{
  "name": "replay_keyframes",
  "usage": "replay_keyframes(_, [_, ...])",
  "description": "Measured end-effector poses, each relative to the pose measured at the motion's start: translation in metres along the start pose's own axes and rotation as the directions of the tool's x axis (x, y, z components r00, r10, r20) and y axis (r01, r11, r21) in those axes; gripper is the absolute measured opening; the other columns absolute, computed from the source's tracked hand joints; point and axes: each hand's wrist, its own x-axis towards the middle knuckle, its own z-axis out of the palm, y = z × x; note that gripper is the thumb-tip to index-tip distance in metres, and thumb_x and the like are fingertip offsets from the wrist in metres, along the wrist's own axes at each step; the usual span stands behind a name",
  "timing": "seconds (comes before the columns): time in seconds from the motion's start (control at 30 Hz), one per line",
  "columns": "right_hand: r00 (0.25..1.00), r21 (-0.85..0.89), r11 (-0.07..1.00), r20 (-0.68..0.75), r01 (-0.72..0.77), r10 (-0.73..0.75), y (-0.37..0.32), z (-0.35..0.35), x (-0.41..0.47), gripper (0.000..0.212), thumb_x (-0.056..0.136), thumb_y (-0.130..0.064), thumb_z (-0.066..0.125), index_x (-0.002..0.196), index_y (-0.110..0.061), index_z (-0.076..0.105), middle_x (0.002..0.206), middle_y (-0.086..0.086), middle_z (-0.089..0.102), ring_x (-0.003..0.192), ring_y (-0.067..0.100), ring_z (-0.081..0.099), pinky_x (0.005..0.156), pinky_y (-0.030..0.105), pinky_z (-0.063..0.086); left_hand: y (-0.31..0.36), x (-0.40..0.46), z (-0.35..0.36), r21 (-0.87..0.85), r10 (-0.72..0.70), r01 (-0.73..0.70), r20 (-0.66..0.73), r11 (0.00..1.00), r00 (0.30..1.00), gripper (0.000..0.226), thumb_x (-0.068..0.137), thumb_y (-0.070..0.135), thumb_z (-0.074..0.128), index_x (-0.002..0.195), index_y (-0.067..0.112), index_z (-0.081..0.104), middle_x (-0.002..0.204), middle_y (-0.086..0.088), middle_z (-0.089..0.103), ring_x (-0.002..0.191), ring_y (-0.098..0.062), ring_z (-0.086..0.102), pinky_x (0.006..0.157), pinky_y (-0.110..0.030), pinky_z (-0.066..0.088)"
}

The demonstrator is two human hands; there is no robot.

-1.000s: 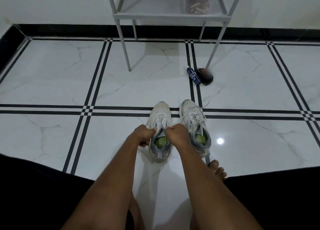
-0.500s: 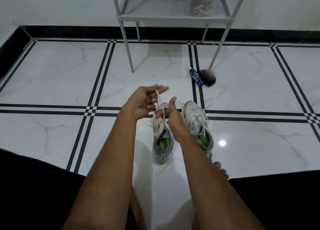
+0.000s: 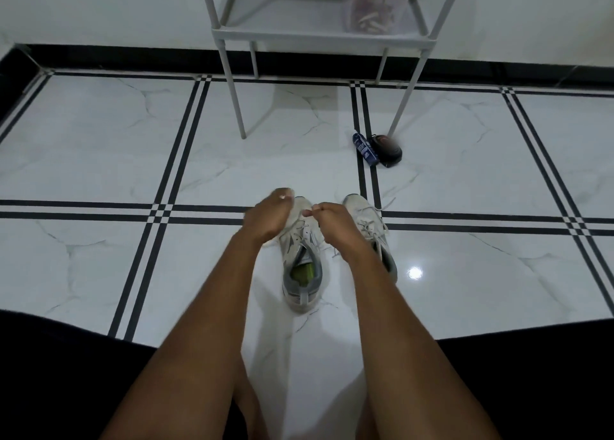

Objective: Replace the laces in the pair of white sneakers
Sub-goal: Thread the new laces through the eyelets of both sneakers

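Over the left white sneaker (image 3: 300, 267), the right hand (image 3: 335, 222) pinches its lace (image 3: 307, 214), while the left hand (image 3: 269, 215) fingers are blurred, so their grip is unclear.

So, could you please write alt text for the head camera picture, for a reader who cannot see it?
Two bare hands, left hand and right hand, work at the laces over the left sneaker of a white pair on a marble floor; the right sneaker stands beside it. Behind are a grey rack holding a plastic jar, and a small dark object.
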Motion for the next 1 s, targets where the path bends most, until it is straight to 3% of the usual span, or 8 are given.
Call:
replay_keyframes(0.1, [0.998,-0.064,0.996,-0.002,0.065,-0.066,-0.002,0.002,0.001,0.029,0.105,-0.014,0.048,0.092,-0.014,0.074,0.079,-0.001,0.067,0.065,0.013,0.053,0.061,0.027,0.04,0.018,0.001,0.011,-0.135,0.11,-0.085,0.188,0.987,0.976,0.046,0.108,0.046,0.04,0.092,0.022,0.075,0.094,-0.001,0.075,0.092,-0.02,0.068,0.081,-0.035,0.048])
replay_keyframes(0.17, [0.993,-0.12,0.987,-0.036,0.109,-0.114,0.005,-0.001,0.005,0.027,0.106,-0.023,0.058,0.086,-0.019,0.075,0.078,-0.007,0.07,0.07,0.008,0.061,0.066,0.026,0.046,0.011,0.001,0.009,-0.012,0.159,-0.158,0.084,0.987,0.984,0.049,0.107,0.044,0.045,0.084,0.015,0.076,0.083,-0.001,0.072,0.084,-0.023,0.066,0.07,-0.034,0.046])
replay_keyframes(0.3, [0.979,-0.106,0.989,-0.162,0.103,-0.12,0.019,-0.002,0.01,0.022,0.092,-0.034,0.082,0.08,-0.016,0.082,0.079,-0.01,0.078,0.077,-0.003,0.07,0.067,0.011,0.049,-0.018,0.003,-0.002,0.099,0.12,-0.105,-0.16,0.99,0.98,0.05,0.104,0.049,0.047,0.077,0.01,0.065,0.079,-0.004,0.067,0.081,-0.027,0.063,0.074,-0.041,0.049])
replay_keyframes(0.47, [0.994,-0.004,1.0,-0.107,0.01,-0.01,0.022,0.001,0.014,0.017,0.098,-0.015,0.073,0.083,-0.02,0.078,0.088,-0.004,0.08,0.068,0.002,0.065,0.072,0.03,0.055,-0.035,-0.002,-0.008,0.259,0.004,0.047,-0.195,0.965,0.981,0.044,0.103,0.047,0.04,0.085,0.016,0.066,0.088,0.002,0.067,0.096,-0.03,0.064,0.097,-0.046,0.045])
replay_keyframes(0.67, [0.994,-0.122,0.992,-0.11,-0.04,0.026,0.028,0.01,0.012,0.016,0.09,-0.012,0.073,0.077,-0.017,0.08,0.077,-0.001,0.08,0.07,0.018,0.077,0.082,0.046,0.067,-0.04,-0.013,-0.004,0.605,-0.105,0.197,-0.183,0.772,0.977,0.03,0.097,0.044,0.045,0.113,0.023,0.06,0.128,-0.005,0.065,0.126,-0.029,0.053,0.104,-0.05,0.032])
replay_keyframes(0.73, [0.993,-0.194,0.981,-0.119,-0.022,-0.001,0.032,0.016,0.012,0.017,0.09,-0.028,0.079,0.074,-0.024,0.08,0.078,-0.007,0.079,0.078,0.018,0.078,0.082,0.043,0.066,-0.045,-0.006,0.006,0.53,0.014,0.038,-0.093,0.847,0.996,0.046,0.091,0.045,0.06,0.132,0.025,0.058,0.137,-0.004,0.059,0.134,-0.029,0.049,0.107,-0.052,0.038])
replay_keyframes(0.83, [0.988,-0.194,0.981,-0.154,-0.021,-0.01,0.036,0.019,0.015,0.025,0.091,-0.038,0.082,0.076,-0.018,0.083,0.077,0.002,0.078,0.079,0.021,0.075,0.075,0.035,0.058,-0.035,-0.002,0.018,-0.018,0.178,-0.178,0.053,0.984,0.983,0.039,0.083,0.032,0.082,0.12,0.029,0.07,0.115,0.007,0.071,0.105,-0.017,0.068,0.094,-0.041,0.056])
replay_keyframes(1.0, [0.986,-0.073,0.997,-0.164,-0.005,-0.007,0.038,0.022,0.02,0.026,0.096,-0.036,0.078,0.076,-0.021,0.082,0.074,0.002,0.076,0.075,0.018,0.069,0.079,0.04,0.057,-0.027,0.0,0.027,-0.094,0.259,-0.263,-0.056,0.96,0.964,0.003,0.087,0.028,0.081,0.085,0.03,0.08,0.083,0.015,0.075,0.08,-0.004,0.069,0.075,-0.029,0.056])
